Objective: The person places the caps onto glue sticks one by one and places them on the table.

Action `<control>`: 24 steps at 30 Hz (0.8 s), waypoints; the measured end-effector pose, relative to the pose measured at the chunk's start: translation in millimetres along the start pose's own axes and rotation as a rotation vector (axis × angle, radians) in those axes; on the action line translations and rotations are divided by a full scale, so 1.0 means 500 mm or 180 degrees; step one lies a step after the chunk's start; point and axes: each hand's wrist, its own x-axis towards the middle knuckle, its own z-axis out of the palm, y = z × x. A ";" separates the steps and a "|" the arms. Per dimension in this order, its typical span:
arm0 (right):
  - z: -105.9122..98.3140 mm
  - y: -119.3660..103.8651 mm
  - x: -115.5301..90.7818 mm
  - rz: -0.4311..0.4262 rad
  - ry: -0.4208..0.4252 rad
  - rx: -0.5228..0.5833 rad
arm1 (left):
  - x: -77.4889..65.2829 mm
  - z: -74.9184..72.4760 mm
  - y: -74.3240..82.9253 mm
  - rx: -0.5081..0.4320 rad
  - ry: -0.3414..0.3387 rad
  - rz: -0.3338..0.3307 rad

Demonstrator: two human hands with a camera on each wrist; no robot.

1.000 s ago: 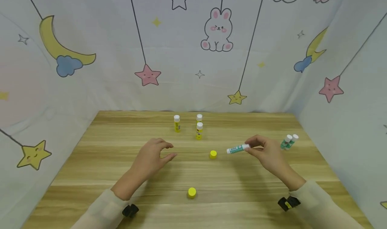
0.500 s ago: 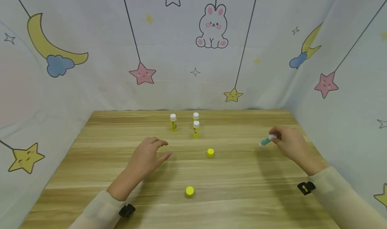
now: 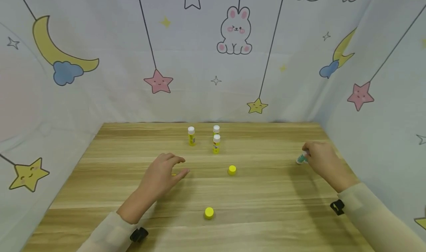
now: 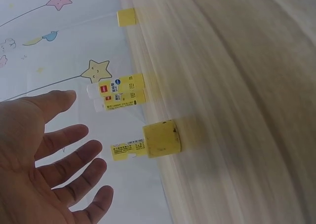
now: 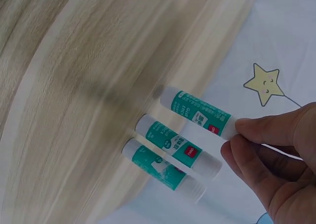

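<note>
My right hand (image 3: 321, 161) pinches a green-and-white glue stick (image 5: 200, 114) by its white cap. Its lower end is close to the table; whether it touches is unclear. Beside it, two similar green glue sticks, one nearer (image 5: 177, 142) and one farther (image 5: 157, 165), stand upright in the right wrist view; the right hand hides them in the head view. My left hand (image 3: 159, 176) hovers with relaxed, spread fingers and holds nothing. A short yellow cylinder (image 4: 162, 138) is near it, mostly hidden behind that hand in the head view.
Three yellow glue sticks with white caps stand at the back: one left (image 3: 191, 138), one in front (image 3: 216, 145) partly hiding another (image 3: 216, 129). Short yellow cylinders sit mid-table (image 3: 232, 170) and near the front (image 3: 209, 213). A patterned cloth (image 3: 199, 59) borders the wooden table (image 3: 263, 204).
My right hand has carried the green glue stick rightward and lowered it, tipping it towards upright. The left hand has stayed about where it was. The head view has shifted slightly.
</note>
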 end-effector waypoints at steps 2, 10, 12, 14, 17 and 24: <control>0.002 0.003 0.000 -0.0004 -0.0001 -0.0010 | -0.001 0.001 -0.001 0.0014 0.0000 -0.0005; 0.004 0.008 0.004 0.0057 -0.0072 -0.0012 | -0.004 0.000 -0.003 -0.0007 -0.0027 -0.0023; 0.005 0.009 0.006 0.0060 -0.0085 -0.0013 | -0.004 -0.001 -0.002 -0.0021 -0.0033 -0.0037; 0.004 0.009 0.008 0.0056 -0.0094 -0.0007 | -0.005 -0.003 -0.002 -0.0041 -0.0038 -0.0051; 0.004 0.009 0.009 0.0060 -0.0103 -0.0008 | -0.005 -0.004 -0.002 -0.0048 -0.0035 -0.0043; 0.006 0.006 0.011 0.0052 -0.0066 -0.0031 | -0.004 0.001 -0.009 -0.0044 -0.0024 -0.0071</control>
